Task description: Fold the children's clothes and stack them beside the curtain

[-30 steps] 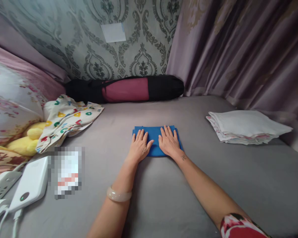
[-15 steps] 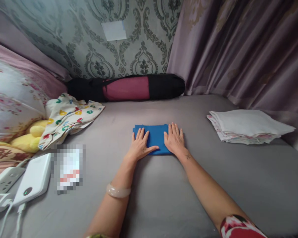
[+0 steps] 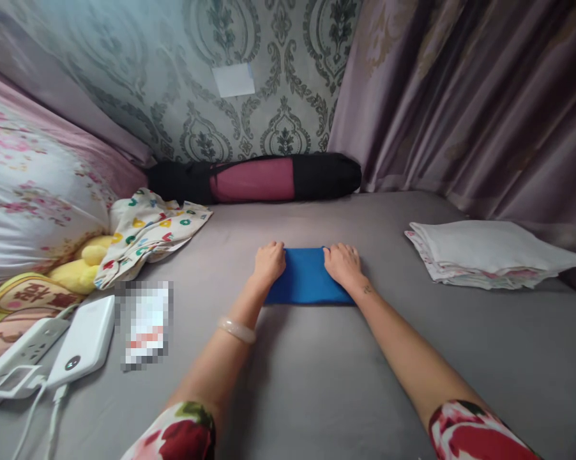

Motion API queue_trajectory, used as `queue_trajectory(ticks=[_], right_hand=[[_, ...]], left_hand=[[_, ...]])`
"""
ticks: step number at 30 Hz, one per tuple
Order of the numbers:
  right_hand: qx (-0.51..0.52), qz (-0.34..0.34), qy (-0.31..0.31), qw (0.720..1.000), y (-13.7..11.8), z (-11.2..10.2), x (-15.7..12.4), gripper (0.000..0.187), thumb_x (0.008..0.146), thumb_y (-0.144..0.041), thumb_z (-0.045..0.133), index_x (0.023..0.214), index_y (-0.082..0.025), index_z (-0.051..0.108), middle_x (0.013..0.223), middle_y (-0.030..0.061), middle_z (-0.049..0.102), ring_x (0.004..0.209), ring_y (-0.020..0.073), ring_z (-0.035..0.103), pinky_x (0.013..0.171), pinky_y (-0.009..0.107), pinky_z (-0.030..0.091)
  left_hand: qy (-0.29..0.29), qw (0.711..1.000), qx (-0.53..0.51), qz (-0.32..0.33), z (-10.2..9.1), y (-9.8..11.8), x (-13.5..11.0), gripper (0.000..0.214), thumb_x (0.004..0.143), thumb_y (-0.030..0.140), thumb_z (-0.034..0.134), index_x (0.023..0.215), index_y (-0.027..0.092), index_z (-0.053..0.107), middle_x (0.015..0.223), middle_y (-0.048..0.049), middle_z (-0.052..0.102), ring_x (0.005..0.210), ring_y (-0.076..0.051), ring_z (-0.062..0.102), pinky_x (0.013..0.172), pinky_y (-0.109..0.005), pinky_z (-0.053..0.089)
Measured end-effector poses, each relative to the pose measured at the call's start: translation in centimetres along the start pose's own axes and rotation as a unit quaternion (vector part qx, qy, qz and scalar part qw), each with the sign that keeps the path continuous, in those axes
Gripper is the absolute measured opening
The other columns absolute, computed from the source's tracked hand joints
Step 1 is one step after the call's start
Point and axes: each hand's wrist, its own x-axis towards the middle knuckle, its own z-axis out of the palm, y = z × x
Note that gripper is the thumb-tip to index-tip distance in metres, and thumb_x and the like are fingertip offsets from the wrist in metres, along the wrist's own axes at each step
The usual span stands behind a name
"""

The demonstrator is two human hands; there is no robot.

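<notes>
A folded blue cloth [image 3: 306,278] lies flat on the grey bed sheet [image 3: 311,370] in front of me. My left hand [image 3: 270,262] is closed on the cloth's far left corner, its fingers curled over the edge. At the far right corner my right hand [image 3: 344,263] grips the same cloth, thumb inward and fingers bent round the edge. The fingertips of both hands are hidden behind or under the fabric. What kind of cloth it is cannot be made out.
A stack of folded white cloths [image 3: 496,252] lies at the right. A black and pink long bag [image 3: 254,180] rests along the wall. At the left are a patterned cloth [image 3: 149,233], a yellow plush [image 3: 80,268], a white power bank [image 3: 84,342], a power strip [image 3: 27,348] and a blurred packet [image 3: 147,326].
Both hands lay flat on the blue cloth before; now their fingers are curled round its far corners. The view has shifted slightly, moving the surroundings right and down.
</notes>
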Motion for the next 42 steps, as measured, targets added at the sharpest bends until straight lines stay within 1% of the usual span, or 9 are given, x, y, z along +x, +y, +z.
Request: queue_trajectory(ticks=[3, 5, 12, 16, 21, 31, 36, 39, 42], right_hand=[[0.006, -0.012, -0.045, 0.999, 0.8, -0.7, 1.7, 0.036, 0.097, -0.027, 0.038, 0.112, -0.009, 0.065, 0.113, 0.0190, 0.064, 0.110, 0.0286, 0.056, 0.097, 0.039, 0.036], [0.015, -0.020, -0.080, 0.996, 1.3, -0.8, 2.6, 0.035, 0.096, -0.028, 0.041, 0.116, -0.012, 0.065, 0.118, 0.0182, 0.062, 0.114, 0.0296, 0.053, 0.095, 0.039, 0.038], [0.071, -0.059, -0.137, 0.986, 3.4, 0.1, 4.5, 0.034, 0.091, -0.028, 0.047, 0.117, -0.019, 0.066, 0.123, 0.0144, 0.060, 0.118, 0.0294, 0.052, 0.095, 0.037, 0.040], [0.088, -0.061, -0.139, 0.984, 3.8, 0.4, 5.0, 0.031, 0.085, -0.024, 0.052, 0.111, -0.017, 0.066, 0.122, 0.0149, 0.061, 0.115, 0.0302, 0.054, 0.092, 0.039, 0.043], [0.100, -0.070, -0.136, 0.983, 3.8, 0.1, 5.2, 0.028, 0.078, -0.019, 0.054, 0.104, -0.019, 0.063, 0.121, 0.0122, 0.063, 0.115, 0.0300, 0.055, 0.092, 0.040, 0.042], [0.157, -0.126, -0.129, 0.971, 4.6, -2.3, 4.6, 0.029, 0.081, -0.016, 0.054, 0.109, -0.015, 0.061, 0.115, 0.0124, 0.067, 0.107, 0.0240, 0.062, 0.092, 0.033, 0.046], [0.239, -0.167, -0.148, 0.945, 5.3, -4.2, 4.9, 0.036, 0.081, -0.017, 0.057, 0.115, -0.014, 0.066, 0.122, 0.0122, 0.066, 0.113, 0.0228, 0.062, 0.099, 0.033, 0.045], [0.297, -0.192, -0.175, 0.919, 5.8, -6.1, 4.9, 0.032, 0.079, -0.021, 0.057, 0.108, -0.018, 0.071, 0.114, 0.0062, 0.071, 0.107, 0.0221, 0.065, 0.096, 0.033, 0.048], [0.336, -0.191, -0.189, 0.903, 6.3, -8.1, 4.7, 0.031, 0.077, -0.027, 0.060, 0.105, -0.019, 0.073, 0.106, 0.0041, 0.073, 0.100, 0.0223, 0.066, 0.092, 0.034, 0.051]], left_hand=[[-0.118, 0.984, 0.126, -0.033, -0.7, -0.3, 2.1, 0.022, 0.088, 0.014, 0.048, 0.104, 0.016, 0.063, 0.110, -0.0136, 0.060, 0.099, -0.021, 0.063, 0.091, -0.030, 0.045], [-0.190, 0.964, 0.183, -0.039, -1.1, -0.4, 3.4, 0.027, 0.089, 0.013, 0.046, 0.109, 0.013, 0.064, 0.117, -0.0161, 0.061, 0.105, -0.021, 0.062, 0.092, -0.028, 0.045], [-0.296, 0.932, 0.205, -0.037, -2.3, -0.1, 5.6, 0.020, 0.079, 0.015, 0.056, 0.087, 0.015, 0.074, 0.093, -0.0106, 0.073, 0.089, -0.021, 0.066, 0.078, -0.025, 0.048], [-0.308, 0.925, 0.219, -0.042, -2.9, 0.7, 5.7, 0.019, 0.077, 0.016, 0.058, 0.085, 0.015, 0.074, 0.093, -0.0109, 0.074, 0.092, -0.023, 0.066, 0.079, -0.027, 0.047], [-0.282, 0.929, 0.235, -0.054, -3.5, 1.2, 5.4, 0.025, 0.075, 0.023, 0.063, 0.099, 0.019, 0.069, 0.116, -0.0126, 0.067, 0.118, -0.033, 0.054, 0.095, -0.042, 0.041], [-0.261, 0.948, 0.179, -0.041, -5.6, 0.9, 4.7, 0.028, 0.077, 0.026, 0.063, 0.104, 0.024, 0.065, 0.107, -0.0027, 0.071, 0.103, -0.023, 0.062, 0.100, -0.043, 0.034], [-0.317, 0.943, 0.103, 0.006, -8.0, 1.1, 5.7, 0.029, 0.074, 0.028, 0.062, 0.100, 0.018, 0.069, 0.097, -0.0039, 0.073, 0.089, -0.020, 0.063, 0.082, -0.030, 0.044], [-0.341, 0.937, 0.063, 0.031, -9.4, 1.4, 6.4, 0.025, 0.071, 0.026, 0.061, 0.091, 0.015, 0.071, 0.084, -0.0032, 0.071, 0.080, -0.018, 0.062, 0.070, -0.024, 0.045], [-0.345, 0.937, 0.037, 0.048, -10.9, 2.0, 7.0, 0.026, 0.070, 0.026, 0.061, 0.092, 0.015, 0.070, 0.081, -0.0018, 0.069, 0.077, -0.016, 0.061, 0.068, -0.023, 0.044]])
